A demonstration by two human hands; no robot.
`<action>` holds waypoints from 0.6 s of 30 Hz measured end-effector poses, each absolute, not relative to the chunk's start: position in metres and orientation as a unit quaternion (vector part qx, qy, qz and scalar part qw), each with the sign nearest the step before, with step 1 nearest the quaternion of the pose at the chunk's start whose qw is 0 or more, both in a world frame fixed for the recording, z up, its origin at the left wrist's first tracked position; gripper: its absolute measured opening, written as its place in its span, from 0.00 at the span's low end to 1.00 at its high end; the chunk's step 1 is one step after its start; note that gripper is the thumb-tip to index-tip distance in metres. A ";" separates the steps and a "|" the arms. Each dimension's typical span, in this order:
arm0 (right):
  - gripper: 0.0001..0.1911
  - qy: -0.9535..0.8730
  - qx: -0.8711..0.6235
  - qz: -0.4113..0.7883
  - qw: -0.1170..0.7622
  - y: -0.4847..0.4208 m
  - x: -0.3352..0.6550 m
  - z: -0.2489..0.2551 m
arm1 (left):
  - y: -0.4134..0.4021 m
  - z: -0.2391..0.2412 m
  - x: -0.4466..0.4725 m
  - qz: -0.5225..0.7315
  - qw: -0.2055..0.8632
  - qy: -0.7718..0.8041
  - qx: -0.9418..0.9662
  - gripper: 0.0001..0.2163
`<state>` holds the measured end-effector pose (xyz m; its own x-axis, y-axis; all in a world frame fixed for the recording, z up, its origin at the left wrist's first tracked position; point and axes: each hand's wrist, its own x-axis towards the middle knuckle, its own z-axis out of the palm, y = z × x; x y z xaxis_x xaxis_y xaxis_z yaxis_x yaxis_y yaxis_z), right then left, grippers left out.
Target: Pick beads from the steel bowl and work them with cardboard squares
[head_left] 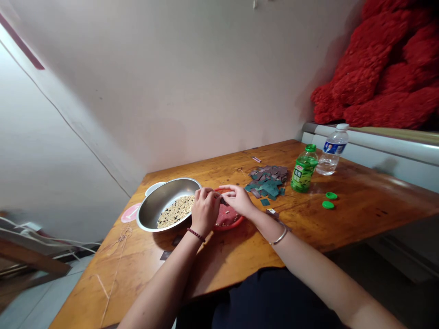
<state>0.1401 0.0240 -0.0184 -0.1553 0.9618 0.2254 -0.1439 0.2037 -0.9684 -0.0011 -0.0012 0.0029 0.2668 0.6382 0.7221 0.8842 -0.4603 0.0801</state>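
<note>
Both hands pinch one small dark piece (222, 200) between their fingertips: the left hand (205, 211) is curled with its fingers bent in toward the right, and the right hand (239, 199) meets it from the other side, thumb and fingers closed on the same piece. What the piece is cannot be told at this size. The hands meet just above a small red basket (229, 220), which sits on the wooden table (343, 205) touching or nearly touching a steel bowl (161, 201) on its left. The bowl holds pale grains mixed with a few dark bits (174, 212).

Beyond the right hand lies a loose pile of teal and grey-purple packets (268, 182). Near it stands a green bottle (303, 169), with a clear water bottle (332, 150) just beside it. Two green caps (329, 200) lie on the table near the green bottle. A red fuzzy blanket (384, 68) is heaped on a ledge behind the bottles.
</note>
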 end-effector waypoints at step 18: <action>0.17 -0.573 -0.360 0.499 0.542 0.028 0.140 -0.026 | -0.001 0.004 -0.002 -0.366 0.177 -0.486 -0.774 0.05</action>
<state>0.1396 0.0284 -0.0256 -0.1545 0.9527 0.2618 -0.1288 0.2433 -0.9614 -0.0019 -0.0006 0.0036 0.2597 0.6215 0.7391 0.8814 -0.4652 0.0815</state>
